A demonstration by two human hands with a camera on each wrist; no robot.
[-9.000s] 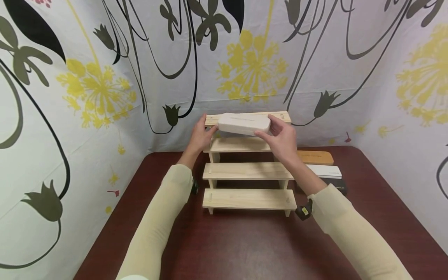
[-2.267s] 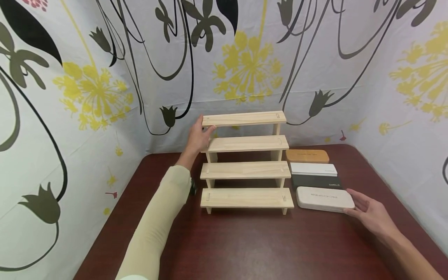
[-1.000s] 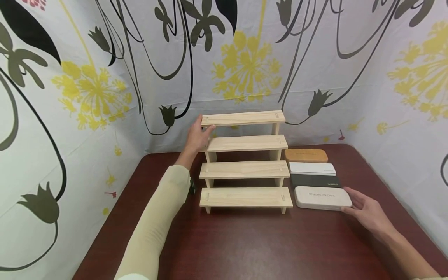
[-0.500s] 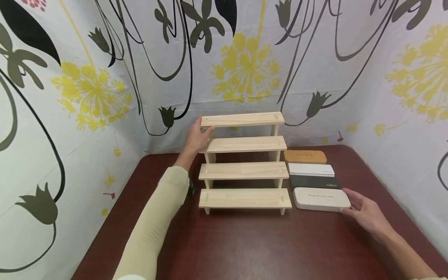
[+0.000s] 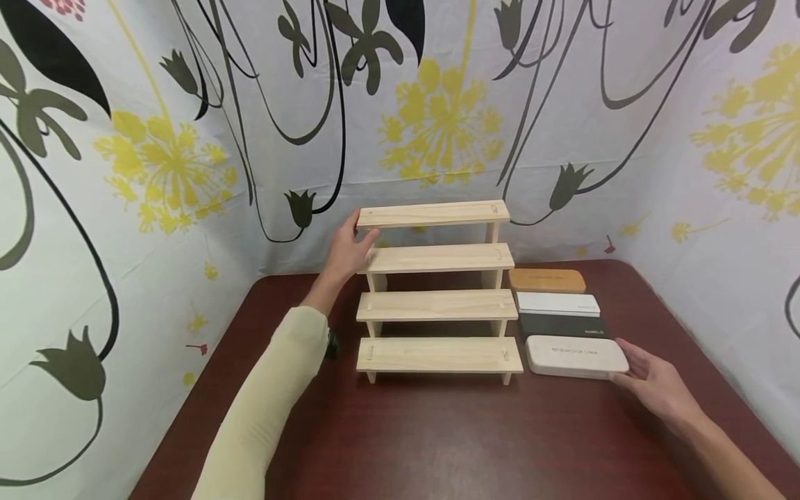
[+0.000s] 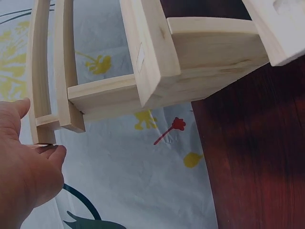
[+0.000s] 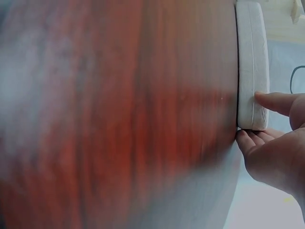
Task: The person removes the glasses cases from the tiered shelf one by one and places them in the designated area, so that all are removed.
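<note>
Nearest, the right hand (image 5: 656, 382) lies low on the dark red surface (image 5: 450, 444), its fingers (image 5: 628, 347) straight and relaxed, their tips touching the right end of the cream case (image 5: 576, 356). That grip is open: nothing is curled round the case, and in the right wrist view one finger (image 7: 276, 101) rests on the case's top edge while the others sit at its end, down by the surface. The cream case (image 7: 251, 64) lies flat, just beside the right end of the lowest step of the wooden stepped rack (image 5: 437, 305), with faint lettering on its lid.

Behind the cream case, three more cases run back in a row, each close to the next: a black case (image 5: 561, 325), then a white case (image 5: 558, 303), then a tan case (image 5: 546, 280) farthest back. All lie flat along the rack's right side.

The rack stands at the middle of the surface with four pale wood steps rising toward the back. The left arm, in a cream sleeve (image 5: 262, 410), reaches along the rack's left side. The left hand (image 5: 348, 246) is at the left end of the top step, fingers extended against the wood; in the left wrist view the fingertips (image 6: 50, 150) touch the end of the board, so this grip is open too, holding nothing.

Farthest back hangs a white backdrop (image 5: 187, 139) printed with yellow flowers and black stems.
</note>
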